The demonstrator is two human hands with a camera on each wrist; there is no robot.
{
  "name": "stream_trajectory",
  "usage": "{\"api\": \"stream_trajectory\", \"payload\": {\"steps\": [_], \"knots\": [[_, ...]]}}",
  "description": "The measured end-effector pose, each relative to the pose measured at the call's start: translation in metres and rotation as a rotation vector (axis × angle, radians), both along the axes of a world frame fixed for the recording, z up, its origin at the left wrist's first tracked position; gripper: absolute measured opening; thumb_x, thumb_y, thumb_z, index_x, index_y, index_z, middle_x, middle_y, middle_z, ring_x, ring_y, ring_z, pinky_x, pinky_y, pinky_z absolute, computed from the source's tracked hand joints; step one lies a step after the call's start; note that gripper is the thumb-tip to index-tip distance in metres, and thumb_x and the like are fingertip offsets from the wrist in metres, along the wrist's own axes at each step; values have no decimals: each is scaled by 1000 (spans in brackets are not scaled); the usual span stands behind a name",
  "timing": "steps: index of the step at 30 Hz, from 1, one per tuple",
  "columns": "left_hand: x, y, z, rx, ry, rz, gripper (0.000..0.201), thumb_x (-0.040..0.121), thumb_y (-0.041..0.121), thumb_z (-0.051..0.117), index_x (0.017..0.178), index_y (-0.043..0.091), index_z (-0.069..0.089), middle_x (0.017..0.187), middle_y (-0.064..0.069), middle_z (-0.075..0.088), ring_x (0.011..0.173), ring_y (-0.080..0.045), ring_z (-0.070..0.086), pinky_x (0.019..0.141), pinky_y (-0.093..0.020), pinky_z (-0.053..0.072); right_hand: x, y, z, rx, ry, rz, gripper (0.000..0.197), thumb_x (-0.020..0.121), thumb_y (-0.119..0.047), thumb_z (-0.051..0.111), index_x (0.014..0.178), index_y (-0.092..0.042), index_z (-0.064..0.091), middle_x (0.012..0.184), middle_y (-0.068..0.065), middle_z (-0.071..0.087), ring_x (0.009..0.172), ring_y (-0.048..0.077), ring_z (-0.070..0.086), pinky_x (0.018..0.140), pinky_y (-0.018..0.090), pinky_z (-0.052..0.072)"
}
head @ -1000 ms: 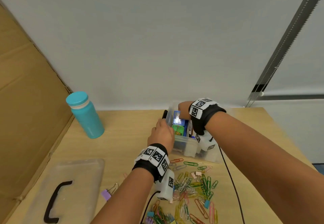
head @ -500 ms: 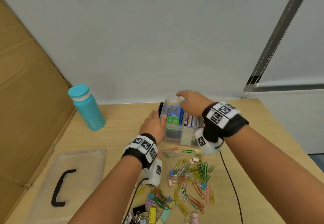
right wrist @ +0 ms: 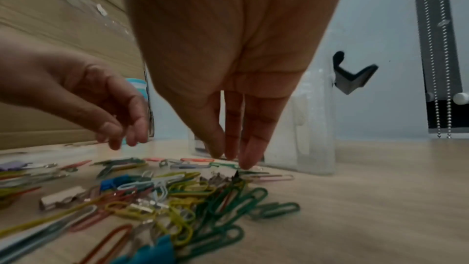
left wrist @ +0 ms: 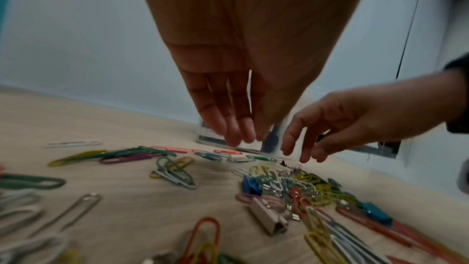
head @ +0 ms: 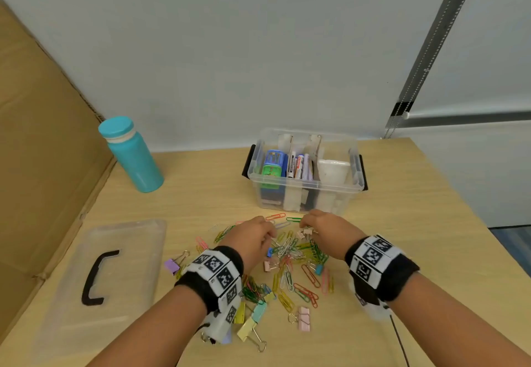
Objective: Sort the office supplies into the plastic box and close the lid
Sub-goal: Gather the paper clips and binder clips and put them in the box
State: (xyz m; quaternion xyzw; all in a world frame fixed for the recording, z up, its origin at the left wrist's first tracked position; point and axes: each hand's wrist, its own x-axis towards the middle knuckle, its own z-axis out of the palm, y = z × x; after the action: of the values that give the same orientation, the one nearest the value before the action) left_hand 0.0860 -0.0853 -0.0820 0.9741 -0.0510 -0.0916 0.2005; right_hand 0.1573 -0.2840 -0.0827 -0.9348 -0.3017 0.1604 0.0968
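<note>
Both forearms reach forward over the light wooden table (head: 201, 188), each wrist wrapped in a black band with white coded tags.

Left hand (head: 253, 237): palm down, above the left edge of the scattered heap of coloured paper clips and small binder clips (head: 290, 263). From the left wrist view its fingers (left wrist: 228, 119) hang straight down, close together with thin gaps, tips just above the table and holding nothing. No contact with any clip shows there.

Right hand (head: 324, 230): palm down at the far right part of the heap, just in front of the box. In the right wrist view its fingers (right wrist: 253, 140) point down, nearly together, the longest tip touching or all but touching the table at a green clip. The left wrist view shows the same hand with fingers loosely curved and slightly parted, nothing pinched. Whether a clip is caught under a tip, cannot tell.

Clear plastic box with black side latches (head: 304, 188): stands open near the wall, beyond both hands. Inside, standing upright: blue and green small cases at left, markers in the middle, a white item at right.

Clear flat lid with black handle (head: 120, 254): lies on the table at left, well apart from the box.

Teal bottle (head: 133, 159): upright, far left, beside a brown cardboard sheet (head: 43, 151).
</note>
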Motion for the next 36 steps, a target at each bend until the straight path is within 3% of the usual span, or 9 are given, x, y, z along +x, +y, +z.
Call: {"api": "stream_trajectory", "payload": {"steps": [2,10,15,20,22,26,28,32,36], "knots": [[8,-7,-7,72,78,-37,25,90,16,53,114,21,58,117,0,53,105,-20,57,90,-31,46,0,6,-5,-37,1,13,48,87,4,49,126,-22,53,127,2,49,107,25,58,90,34,50],[19,-17,-14,174,212,-27,30,84,10,62,113,18,59,121,-5,56,107,-25,57,93,-34,47,3,6,-13,-91,-86,48,30,86,5,51,111,-10,57,118,9,53,101,28,60,80,34,48],[17,-21,-9,197,247,-1,32,84,13,64,115,18,57,120,-5,57,106,-26,57,90,-34,47,5,-4,-15,65,-8,-18,14,84,-3,55,85,-16,51,97,5,58,88,25,59,69,25,43],[12,-21,-10,199,239,28,34,85,19,65,117,17,54,116,-7,58,103,-25,58,81,-29,43,2,-28,-20,483,249,-263,16,88,-10,59,99,-20,57,82,2,59,68,13,56,63,23,45],[10,-20,-8,159,226,48,30,86,16,63,115,15,57,114,-6,60,102,-24,58,76,-24,39,-4,-34,-16,648,448,-360,12,92,-7,52,90,-16,59,80,4,58,67,16,57,65,27,49],[6,-16,-1,31,157,132,23,84,9,58,106,17,61,110,-4,51,95,-21,56,80,-26,45,-16,-44,-14,688,786,-389,28,89,12,33,80,-7,52,67,5,56,58,15,57,55,22,48],[3,-12,3,-45,102,182,22,85,10,55,105,18,60,106,-1,46,97,-18,55,84,-27,46,-21,-46,-18,660,839,-389,21,90,6,38,82,-8,52,65,3,56,56,13,59,55,24,46],[-7,-16,13,-113,113,222,13,91,12,44,102,13,51,87,-2,53,75,-19,50,68,-27,39,-30,-42,-29,340,439,-156,12,90,-26,58,84,-20,50,71,-5,57,60,7,53,55,19,39],[-14,-22,7,-25,239,213,16,98,17,31,98,8,44,87,-8,52,77,-23,46,69,-31,36,-39,-33,-33,169,280,-23,21,91,-32,59,95,-19,43,84,2,64,69,14,59,62,26,45]]}}
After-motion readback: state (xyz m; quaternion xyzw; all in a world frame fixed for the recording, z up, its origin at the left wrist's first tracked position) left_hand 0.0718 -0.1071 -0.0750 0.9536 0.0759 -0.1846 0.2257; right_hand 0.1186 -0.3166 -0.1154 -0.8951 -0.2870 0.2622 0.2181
